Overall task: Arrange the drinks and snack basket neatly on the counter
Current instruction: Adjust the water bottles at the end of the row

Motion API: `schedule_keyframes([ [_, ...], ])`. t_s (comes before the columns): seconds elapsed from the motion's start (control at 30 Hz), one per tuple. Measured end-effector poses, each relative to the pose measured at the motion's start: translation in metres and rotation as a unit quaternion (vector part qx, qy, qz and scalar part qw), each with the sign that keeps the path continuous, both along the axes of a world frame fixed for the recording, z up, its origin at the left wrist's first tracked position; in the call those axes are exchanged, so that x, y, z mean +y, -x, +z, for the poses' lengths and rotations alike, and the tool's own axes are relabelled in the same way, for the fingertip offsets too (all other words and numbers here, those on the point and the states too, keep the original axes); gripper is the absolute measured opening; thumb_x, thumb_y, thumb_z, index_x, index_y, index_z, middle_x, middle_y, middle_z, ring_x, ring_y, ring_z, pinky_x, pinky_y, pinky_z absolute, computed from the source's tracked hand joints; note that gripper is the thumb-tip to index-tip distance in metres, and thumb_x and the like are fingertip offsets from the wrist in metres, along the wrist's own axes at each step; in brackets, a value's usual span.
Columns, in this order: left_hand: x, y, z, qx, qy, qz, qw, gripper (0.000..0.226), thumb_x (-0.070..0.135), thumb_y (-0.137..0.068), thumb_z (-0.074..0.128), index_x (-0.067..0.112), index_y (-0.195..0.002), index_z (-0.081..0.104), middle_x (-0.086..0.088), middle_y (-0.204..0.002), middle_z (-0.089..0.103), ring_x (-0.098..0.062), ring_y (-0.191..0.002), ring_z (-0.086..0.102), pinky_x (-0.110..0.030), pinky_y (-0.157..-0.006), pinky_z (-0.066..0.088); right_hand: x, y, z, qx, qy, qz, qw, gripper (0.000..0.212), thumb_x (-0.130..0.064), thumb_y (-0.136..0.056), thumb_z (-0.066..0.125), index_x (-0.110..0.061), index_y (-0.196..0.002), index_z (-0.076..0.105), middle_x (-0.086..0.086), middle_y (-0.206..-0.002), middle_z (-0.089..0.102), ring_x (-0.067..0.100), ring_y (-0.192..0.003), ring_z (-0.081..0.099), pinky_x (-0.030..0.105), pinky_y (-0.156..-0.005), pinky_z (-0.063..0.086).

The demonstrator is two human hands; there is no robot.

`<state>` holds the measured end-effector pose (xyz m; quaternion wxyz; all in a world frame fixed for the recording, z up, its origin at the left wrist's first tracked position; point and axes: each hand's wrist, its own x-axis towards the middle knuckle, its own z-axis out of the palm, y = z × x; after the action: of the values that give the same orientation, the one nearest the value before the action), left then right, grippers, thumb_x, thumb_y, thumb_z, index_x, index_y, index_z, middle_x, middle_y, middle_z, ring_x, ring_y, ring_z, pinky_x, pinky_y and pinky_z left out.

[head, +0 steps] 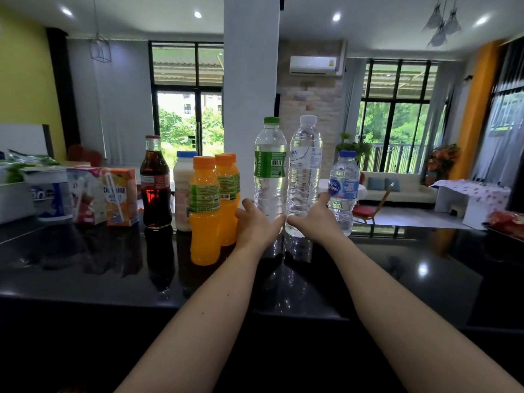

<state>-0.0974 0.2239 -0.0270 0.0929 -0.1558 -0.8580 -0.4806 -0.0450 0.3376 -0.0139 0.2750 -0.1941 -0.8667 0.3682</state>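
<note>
My left hand (256, 222) is wrapped around the base of the green-capped water bottle (270, 168), and my right hand (313, 219) grips the base of the white-capped water bottle (304, 171) beside it; both stand upright on the black bench (85, 268), my thumbs almost touching. A small blue-capped bottle (343, 191) stands just right of them. To the left stand orange juice bottles (204, 208), a milk bottle (183, 191), a cola bottle (155, 182) and drink cartons (120, 194). The snack basket (14, 194) sits at the far left.
</note>
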Motion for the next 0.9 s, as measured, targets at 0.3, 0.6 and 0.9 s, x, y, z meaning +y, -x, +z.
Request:
schedule_keyframes([
  [0.3,-0.001,0.002,-0.001,-0.04,-0.057,-0.045,0.997,0.069,0.034,-0.082,0.067,0.011,-0.132,0.024,-0.011,-0.125,0.053,-0.029,-0.103,0.057,-0.038,-0.078,0.05,0.001,-0.008,0.002,0.002,-0.02,-0.02,1.0,0.081,-0.038,-0.079,0.075,-0.002,-0.136,0.032,0.014,-0.129,0.054,0.026,-0.106,0.055,0.026,-0.075,0.038],
  [0.6,0.002,0.005,-0.001,-0.027,-0.026,-0.031,0.999,0.08,0.041,-0.077,0.067,0.011,-0.139,0.025,-0.012,-0.133,0.043,-0.03,-0.114,0.051,-0.041,-0.091,0.05,-0.002,-0.012,0.003,-0.017,0.0,0.002,1.0,0.077,-0.039,-0.088,0.06,-0.005,-0.14,0.014,0.018,-0.133,0.048,0.031,-0.112,0.052,0.03,-0.08,0.036],
  [0.9,-0.001,0.006,-0.004,0.008,-0.035,-0.043,0.998,0.083,0.035,-0.07,0.08,0.012,-0.134,0.031,-0.01,-0.127,0.053,-0.027,-0.106,0.058,-0.04,-0.085,0.053,-0.006,-0.01,0.007,0.008,0.017,-0.007,1.0,0.072,-0.033,-0.087,0.061,0.001,-0.138,0.023,0.016,-0.127,0.053,0.028,-0.109,0.054,0.028,-0.077,0.037],
])
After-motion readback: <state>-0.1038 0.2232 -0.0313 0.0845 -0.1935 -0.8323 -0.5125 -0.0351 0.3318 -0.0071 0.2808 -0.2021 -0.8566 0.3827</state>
